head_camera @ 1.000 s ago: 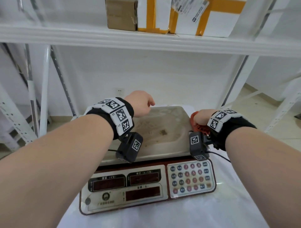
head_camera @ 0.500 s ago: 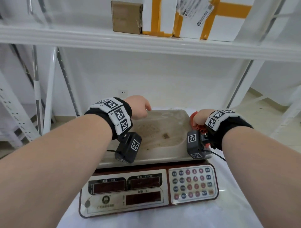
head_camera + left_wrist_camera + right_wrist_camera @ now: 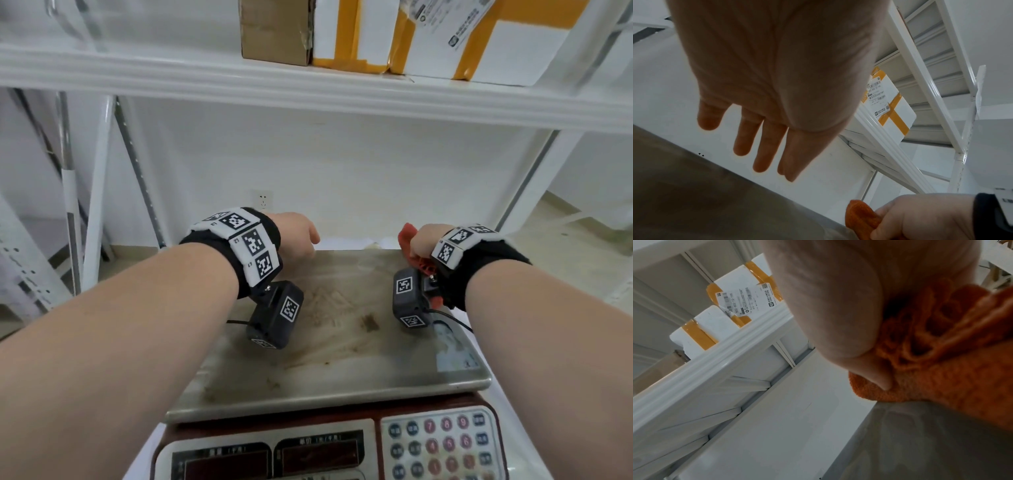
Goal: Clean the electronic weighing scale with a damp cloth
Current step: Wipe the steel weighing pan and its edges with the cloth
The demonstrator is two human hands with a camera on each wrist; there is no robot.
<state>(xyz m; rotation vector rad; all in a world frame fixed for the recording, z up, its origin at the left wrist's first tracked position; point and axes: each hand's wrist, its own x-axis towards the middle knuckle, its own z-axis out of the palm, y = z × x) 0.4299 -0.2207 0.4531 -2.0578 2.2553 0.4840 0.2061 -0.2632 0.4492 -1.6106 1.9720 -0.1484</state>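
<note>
step: wiping | my right hand is gripping the bunched orange cloth at the far right corner of the stained steel scale pan; my left hand is hovering, fingers relaxed | plan: pressing flat, sweeping overlapping strokes across the brown stains

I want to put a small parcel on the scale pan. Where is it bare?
The pan is bare through the middle, between the left hand and the right hand gripping the orange cloth, and along its near edge. Far corners are crowded.

Both forearms reach forward from the lower corners of the frame, the left hand at centre with fingers straight and relaxed, the right hand curled tight around a cloth.
</note>
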